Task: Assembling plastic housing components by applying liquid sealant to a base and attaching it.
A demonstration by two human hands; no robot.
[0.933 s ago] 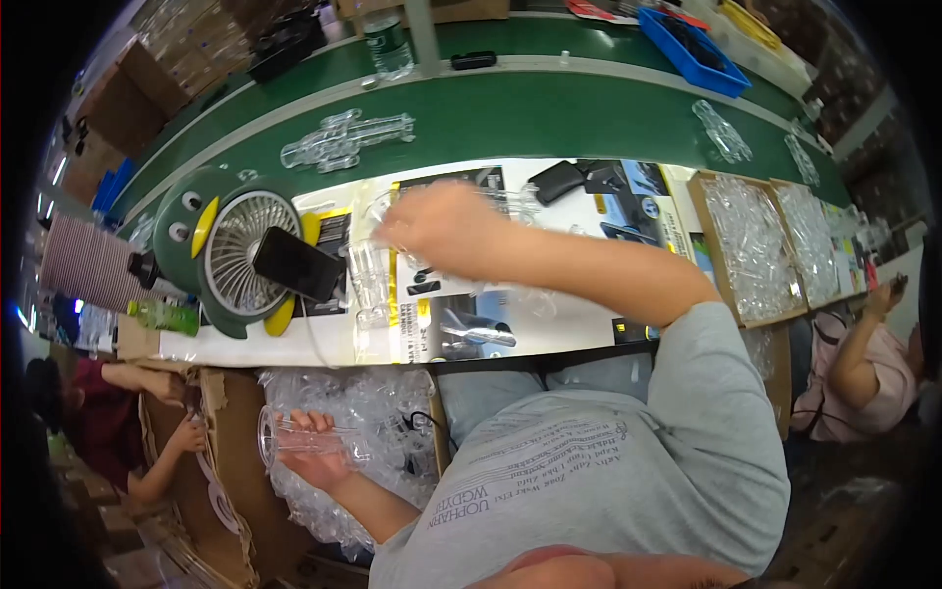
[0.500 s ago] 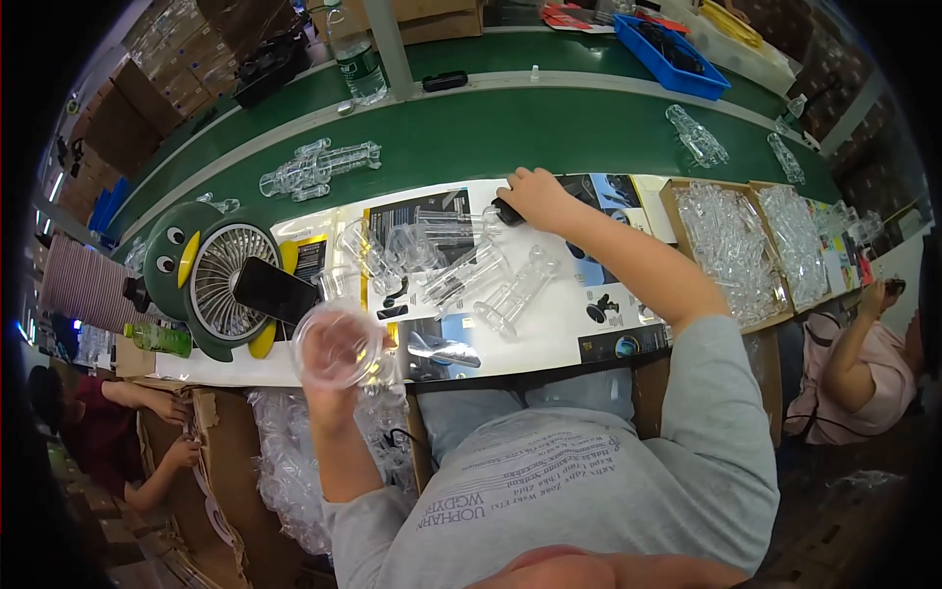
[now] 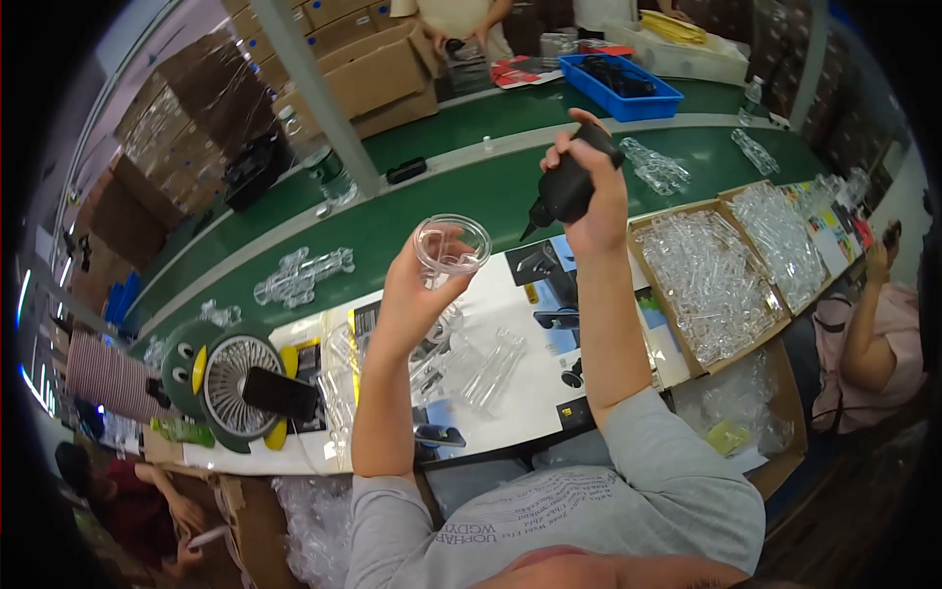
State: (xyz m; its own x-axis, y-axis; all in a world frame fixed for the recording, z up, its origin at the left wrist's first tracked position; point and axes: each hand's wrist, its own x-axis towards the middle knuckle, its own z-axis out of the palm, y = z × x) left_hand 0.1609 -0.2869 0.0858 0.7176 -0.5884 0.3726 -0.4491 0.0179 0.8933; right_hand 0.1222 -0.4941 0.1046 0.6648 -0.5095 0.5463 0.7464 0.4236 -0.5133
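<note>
My left hand [image 3: 400,299] grips a clear round plastic piece [image 3: 451,240] with a wide rim, raised above the table. Facing it from the right, my right hand [image 3: 603,211] is wrapped around a black squeeze bottle [image 3: 569,187]. The bottle is tilted, its pointed nozzle [image 3: 530,228] down and toward the clear piece, with a gap between them. Below my hands, several clear plastic tubes [image 3: 491,371] lie on the printed sheets covering the table [image 3: 530,402]. My left forearm hides some of them.
A green penguin-shaped fan [image 3: 186,361] with a black phone [image 3: 280,393] before it stands at left. Boxes of clear parts [image 3: 702,280] sit at right. Beyond runs a green belt [image 3: 392,211] bearing clear assemblies [image 3: 304,277] and a blue bin [image 3: 618,90]. Other people work nearby.
My right hand has lifted the black bottle off the table and tipped its nozzle down. The clear piece in my left hand has moved up and right, nearer the bottle. The view has shifted.
</note>
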